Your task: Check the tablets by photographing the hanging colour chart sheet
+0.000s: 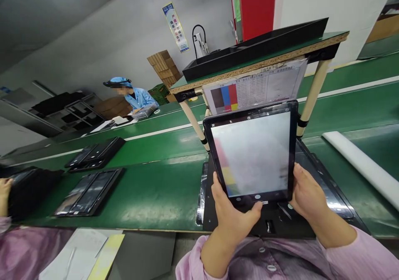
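A black-framed tablet (254, 155) is held up in front of me, tilted, its lit screen showing a blurred whitish picture with pink and yellow patches at the left. My left hand (233, 213) is closed on its lower left corner, the thumb near the bottom edge. On the lower right side, my right hand (308, 192) grips the tablet's edge. Beneath it lies a black tray (215, 213), partly hidden by the tablet and hands. Another dark glossy panel (324, 184) rests on the tray at the right.
A raised shelf (264, 61) on pipe legs stands behind, with a printed colour chart (255, 86) hanging below. Trays of dark panels (90, 192) lie left on the green bench (156, 192). A white foam strip (361, 163) lies right. A co-worker's hand (4, 188) shows far left; another person sits across.
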Tool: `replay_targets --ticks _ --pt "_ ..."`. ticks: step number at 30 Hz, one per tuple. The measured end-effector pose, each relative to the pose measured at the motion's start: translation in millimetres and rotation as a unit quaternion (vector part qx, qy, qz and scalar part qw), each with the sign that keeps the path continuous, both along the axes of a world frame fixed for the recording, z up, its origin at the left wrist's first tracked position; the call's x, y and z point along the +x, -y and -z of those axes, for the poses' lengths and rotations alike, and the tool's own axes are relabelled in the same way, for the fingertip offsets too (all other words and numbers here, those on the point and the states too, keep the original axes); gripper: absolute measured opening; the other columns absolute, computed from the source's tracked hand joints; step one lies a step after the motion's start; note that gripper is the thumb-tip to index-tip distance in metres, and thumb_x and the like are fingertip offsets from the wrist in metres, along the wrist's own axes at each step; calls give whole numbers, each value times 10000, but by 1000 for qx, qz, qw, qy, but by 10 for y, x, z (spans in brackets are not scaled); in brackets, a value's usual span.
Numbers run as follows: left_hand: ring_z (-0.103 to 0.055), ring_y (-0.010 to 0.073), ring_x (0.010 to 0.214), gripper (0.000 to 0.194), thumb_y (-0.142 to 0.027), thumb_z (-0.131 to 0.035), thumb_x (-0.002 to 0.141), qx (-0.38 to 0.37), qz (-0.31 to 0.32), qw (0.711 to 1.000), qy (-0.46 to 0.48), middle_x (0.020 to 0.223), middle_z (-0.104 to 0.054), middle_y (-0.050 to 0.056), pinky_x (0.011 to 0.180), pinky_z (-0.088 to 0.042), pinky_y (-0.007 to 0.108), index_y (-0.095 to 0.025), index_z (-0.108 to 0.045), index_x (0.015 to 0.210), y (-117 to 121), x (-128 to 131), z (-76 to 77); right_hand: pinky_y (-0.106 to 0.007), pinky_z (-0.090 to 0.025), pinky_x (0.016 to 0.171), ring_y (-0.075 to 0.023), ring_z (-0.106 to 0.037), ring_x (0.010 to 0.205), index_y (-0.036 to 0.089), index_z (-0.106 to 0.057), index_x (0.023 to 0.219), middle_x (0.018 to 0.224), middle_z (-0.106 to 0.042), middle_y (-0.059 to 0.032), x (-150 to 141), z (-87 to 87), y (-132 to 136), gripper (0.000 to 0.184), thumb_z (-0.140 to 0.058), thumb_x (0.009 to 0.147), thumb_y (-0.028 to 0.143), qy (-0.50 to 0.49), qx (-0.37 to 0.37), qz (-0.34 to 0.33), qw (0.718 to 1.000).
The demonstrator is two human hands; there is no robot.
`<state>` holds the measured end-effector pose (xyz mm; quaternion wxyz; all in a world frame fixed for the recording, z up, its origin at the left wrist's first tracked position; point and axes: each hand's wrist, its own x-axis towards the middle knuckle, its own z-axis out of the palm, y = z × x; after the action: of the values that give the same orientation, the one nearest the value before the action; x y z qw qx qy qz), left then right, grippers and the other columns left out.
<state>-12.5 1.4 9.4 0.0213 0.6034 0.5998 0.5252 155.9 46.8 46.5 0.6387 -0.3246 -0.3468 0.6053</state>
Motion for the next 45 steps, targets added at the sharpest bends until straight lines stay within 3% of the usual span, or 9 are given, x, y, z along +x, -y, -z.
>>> replay_targets --ticks 6,11,19,25,34,37,39,42,45 --pt "-500 406 1284 1212 -453 -804 618 -6 -35 998 -52 1414 -404 239 986 -499 545 -146 -105 1559 -36 52 7 -460 -556 961 -299 -680 1042 221 -740 879 885 -737 -74 1 24 -27 466 -766 727 661 8 3 8 1000" --pt "-521 398 1254 1140 -472 -759 684 25 -54 995 -77 1375 -436 239 964 -506 546 -131 -111 1557 -47 66 29 -460 -545 979 -298 -674 1054 216 -736 900 908 -737 -77 13 46 -22 458 -728 774 656 22 27 -5 999" --pt "-529 410 1233 1194 -677 -709 704 27 -56 994 -87 1349 -433 248 939 -519 555 -121 -90 1560 -31 77 19 -432 -567 942 -278 -693 1002 225 -734 888 857 -734 -63 16 53 -22 422 -716 802 638 16 37 -5 999" --pt "-511 416 1250 1180 -661 -704 717 27 -47 995 -83 1351 -421 242 940 -511 576 -138 -74 1566 -25 64 26 -428 -576 923 -272 -708 947 221 -730 898 861 -735 -58 12 58 -25 429 -731 788 636 12 37 -13 999" --pt "-395 434 1377 1230 -609 -791 636 -15 -57 998 -18 1427 -385 245 1064 -417 603 -144 -124 1559 4 74 124 -430 -573 926 -276 -701 972 212 -725 895 897 -736 -68 11 32 -17 449 -707 801 651 24 36 -10 999" --pt "-507 379 1306 1080 -648 -743 693 -4 13 995 100 1393 -475 233 1045 -465 530 -138 -266 1517 -5 -6 134 -415 -592 881 -268 -709 933 205 -728 922 913 -739 -75 18 45 -6 458 -693 815 649 31 40 -14 999" --pt "-620 303 1182 790 -642 -657 796 7 90 961 260 1293 -599 183 966 -536 432 -186 -459 1412 -19 -127 130 -392 -606 841 -258 -714 911 205 -733 971 940 -740 -81 31 67 15 463 -665 843 644 39 44 -15 998" --pt "-706 212 1016 400 -558 -659 850 -72 192 842 499 1129 -731 62 839 -585 312 -318 -680 1170 -40 -352 98 -388 -573 932 -251 -667 1090 229 -710 1160 1147 -703 -91 70 86 77 489 -532 943 629 87 76 -37 993" --pt "-717 197 1024 347 -443 -785 773 -157 254 733 611 1122 -761 -28 834 -591 288 -433 -722 1114 -33 -490 46 -391 -334 1176 -209 -361 1421 308 -485 1463 1509 -427 -19 122 32 159 495 -415 1028 533 186 154 -32 970"
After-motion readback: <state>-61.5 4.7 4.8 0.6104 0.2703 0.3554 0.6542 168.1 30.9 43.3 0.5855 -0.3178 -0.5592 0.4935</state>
